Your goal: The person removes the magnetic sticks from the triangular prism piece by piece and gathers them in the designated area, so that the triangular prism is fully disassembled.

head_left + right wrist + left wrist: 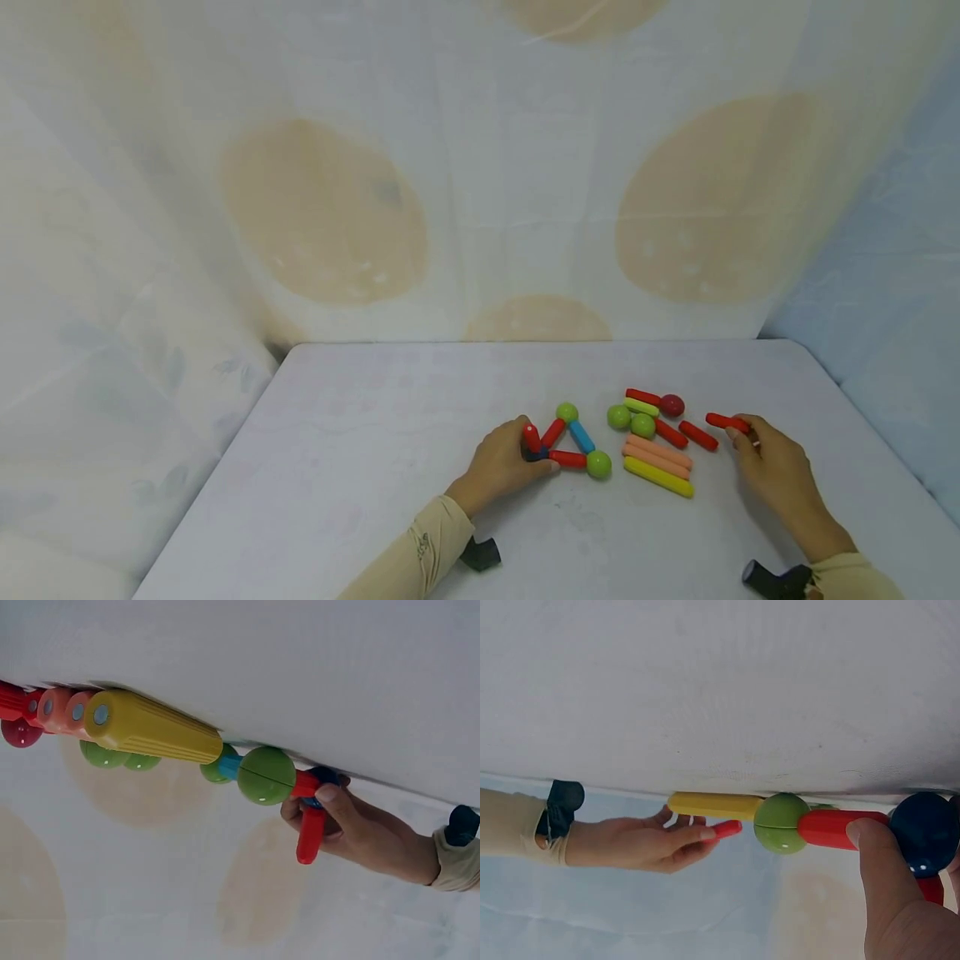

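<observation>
A smooth triangle of rods and balls (570, 440) lies mid-table (360, 433); the left hand (501, 462) grips its dark blue ball (924, 834). At 3 o'clock, the right hand (772, 467) pinches a rounded red rod (726, 422). No writing visible.

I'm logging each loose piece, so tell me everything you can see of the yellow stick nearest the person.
The yellow stick is a smooth, glossy, plastic-looking rod with rounded ends; the right wrist view shows a small grey disc in its end face. It lies flat on the white table, slanting down to the right, beside two peach sticks on their near side. Neither hand touches it; it is not joined to any ball.
</observation>
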